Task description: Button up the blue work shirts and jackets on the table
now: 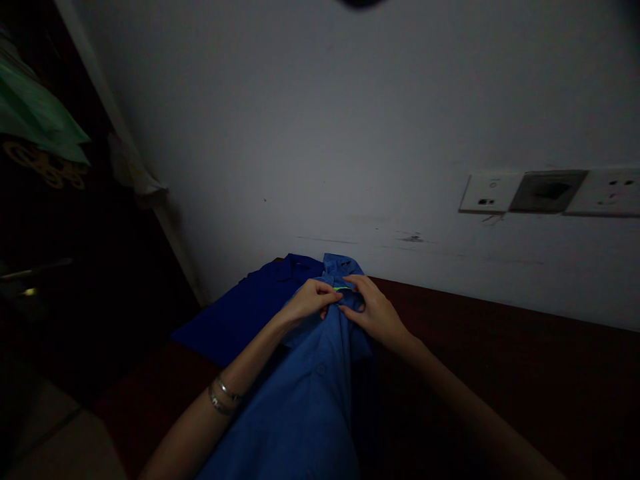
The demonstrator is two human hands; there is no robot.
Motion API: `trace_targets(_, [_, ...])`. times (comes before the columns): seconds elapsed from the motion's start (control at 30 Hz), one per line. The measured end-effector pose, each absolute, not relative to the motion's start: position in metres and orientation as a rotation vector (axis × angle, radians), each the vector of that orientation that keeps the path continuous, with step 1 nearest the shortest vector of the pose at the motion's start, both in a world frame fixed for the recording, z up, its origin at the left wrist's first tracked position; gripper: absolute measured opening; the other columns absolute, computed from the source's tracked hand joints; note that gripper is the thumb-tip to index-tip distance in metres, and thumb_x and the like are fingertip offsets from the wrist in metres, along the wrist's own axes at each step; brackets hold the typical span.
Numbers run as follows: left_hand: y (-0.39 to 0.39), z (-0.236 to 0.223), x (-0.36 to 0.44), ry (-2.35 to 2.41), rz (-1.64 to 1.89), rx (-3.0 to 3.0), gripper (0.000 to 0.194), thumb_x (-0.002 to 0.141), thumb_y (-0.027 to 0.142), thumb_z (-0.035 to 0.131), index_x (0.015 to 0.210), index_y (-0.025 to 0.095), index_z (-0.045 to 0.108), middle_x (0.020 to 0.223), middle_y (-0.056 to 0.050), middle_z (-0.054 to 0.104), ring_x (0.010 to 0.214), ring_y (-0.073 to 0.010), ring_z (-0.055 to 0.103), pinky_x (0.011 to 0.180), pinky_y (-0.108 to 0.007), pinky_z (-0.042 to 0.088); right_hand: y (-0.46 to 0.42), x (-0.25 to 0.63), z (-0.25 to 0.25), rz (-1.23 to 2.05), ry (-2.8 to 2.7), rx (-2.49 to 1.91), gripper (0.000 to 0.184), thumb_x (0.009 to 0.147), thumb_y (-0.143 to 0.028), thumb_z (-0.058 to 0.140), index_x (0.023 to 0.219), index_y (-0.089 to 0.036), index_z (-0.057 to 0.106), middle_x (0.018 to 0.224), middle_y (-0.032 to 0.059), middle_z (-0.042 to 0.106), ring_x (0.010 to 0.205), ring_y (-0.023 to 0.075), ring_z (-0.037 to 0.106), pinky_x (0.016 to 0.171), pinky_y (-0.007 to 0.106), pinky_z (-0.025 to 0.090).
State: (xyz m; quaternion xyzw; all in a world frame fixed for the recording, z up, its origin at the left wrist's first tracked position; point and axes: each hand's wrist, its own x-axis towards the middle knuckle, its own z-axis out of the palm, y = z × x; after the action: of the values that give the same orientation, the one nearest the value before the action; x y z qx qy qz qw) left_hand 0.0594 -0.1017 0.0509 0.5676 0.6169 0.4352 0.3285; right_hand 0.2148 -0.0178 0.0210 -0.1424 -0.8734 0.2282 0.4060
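Note:
A light blue button-up shirt [313,393] runs from the lower edge of the view up to its collar [345,263]. Below the collar my left hand [313,298] pinches the front edge of the shirt between thumb and fingers. My right hand [373,310] grips the same front edge from the right, its thumb close to the left fingertips and its forefinger curved above. Between the hands a thin yellow-green strip shows in the shirt's opening. One button [321,368] is visible lower down the front. Whether a button is between the fingers is hidden.
A darker blue collared shirt [240,310] lies flat on the dark red tabletop [450,327], to the left. Behind is a pale wall with sockets [547,192] at the right. At the left stands a dark door with a handle [37,269] and a hanging green cloth [37,107].

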Motion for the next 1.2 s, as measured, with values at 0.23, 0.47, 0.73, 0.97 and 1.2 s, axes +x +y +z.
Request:
trace_targets(0.23, [-0.107, 0.063, 0.064, 1.529, 1.091, 1.462, 0.036, 0.078, 0.04, 0.052, 0.064, 0.009, 0.061, 0.048, 0.0, 0.053, 0.039, -0.0062, 0.047, 0.041, -0.019, 0.037, -0.011, 0.22, 0.024, 0.597, -2.376, -0.163, 0.024, 0.076, -0.02, 0.058, 0.1, -0.019, 0.061, 0.088, 0.0053, 0.062, 0.083, 0.0171, 0.054, 0.076, 0.033, 0.043])
trace_targets(0.47, [-0.112, 0.07, 0.056, 1.453, 1.03, 1.422, 0.033, 0.078, 0.036, 0.052, 0.075, 0.006, 0.063, 0.065, -0.008, 0.064, 0.045, -0.0092, 0.055, 0.043, -0.02, 0.042, -0.012, 0.224, 0.028, 0.615, -2.446, -0.114, 0.007, 0.075, -0.015, 0.057, 0.081, -0.018, 0.06, 0.078, 0.0015, 0.06, 0.073, 0.0134, 0.052, 0.066, 0.025, 0.041])
trace_targets(0.73, [-0.11, 0.063, 0.04, 1.512, 0.876, 1.901, 0.021, 0.066, 0.019, 0.065, 0.086, 0.013, 0.068, 0.091, -0.007, 0.066, 0.084, -0.0146, 0.058, 0.074, -0.025, 0.044, -0.009, 0.225, 0.026, 0.597, -2.435, -0.046, 0.004, 0.077, -0.016, 0.055, 0.078, -0.018, 0.058, 0.077, 0.0004, 0.057, 0.072, 0.0122, 0.054, 0.065, 0.023, 0.04])
trace_targets(0.97, [-0.107, 0.053, 0.042, 1.388, 0.859, 1.875, 0.029, 0.069, 0.016, 0.063, 0.097, 0.017, 0.066, 0.097, -0.005, 0.066, 0.092, -0.0153, 0.057, 0.086, -0.029, 0.04, -0.01, 0.226, 0.022, 0.341, -2.439, -0.069, 0.006, 0.08, -0.018, 0.051, 0.076, -0.018, 0.055, 0.081, 0.0022, 0.055, 0.074, 0.0126, 0.054, 0.064, 0.022, 0.041])
trace_targets(1.2, [-0.103, 0.045, 0.046, 1.516, 0.911, 1.789, 0.026, 0.066, 0.024, 0.067, 0.088, 0.011, 0.067, 0.077, -0.003, 0.065, 0.069, -0.012, 0.056, 0.066, -0.021, 0.042, -0.01, 0.225, 0.014, 0.243, -2.45, -0.111, 0.008, 0.08, -0.019, 0.05, 0.076, -0.018, 0.056, 0.08, 0.0038, 0.058, 0.072, 0.0136, 0.054, 0.063, 0.023, 0.041])
